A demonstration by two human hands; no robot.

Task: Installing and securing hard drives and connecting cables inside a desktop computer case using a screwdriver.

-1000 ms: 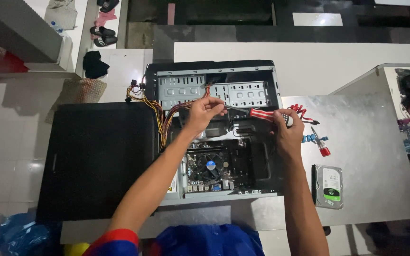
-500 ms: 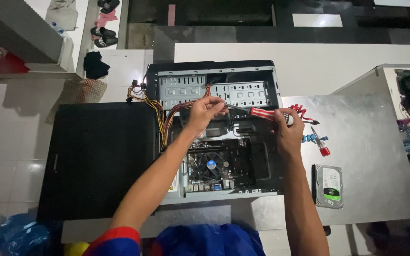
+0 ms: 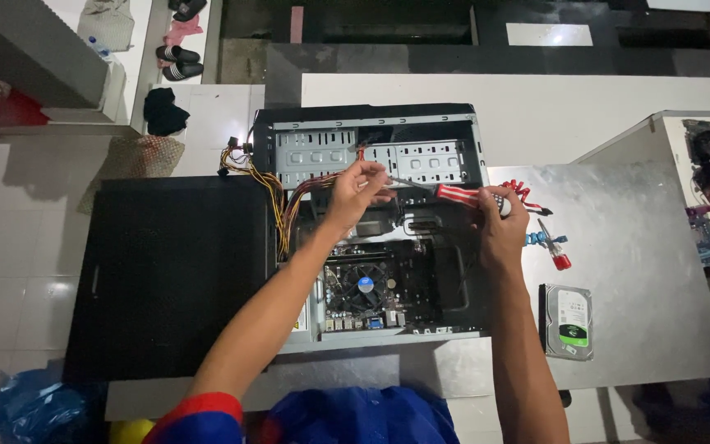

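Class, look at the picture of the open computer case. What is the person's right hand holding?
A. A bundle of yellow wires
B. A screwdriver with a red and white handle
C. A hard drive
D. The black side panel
B: the right hand grips the screwdriver by its red and white handle, shaft pointing toward the left hand at the drive cage, while the hard drive lies untouched on the table.
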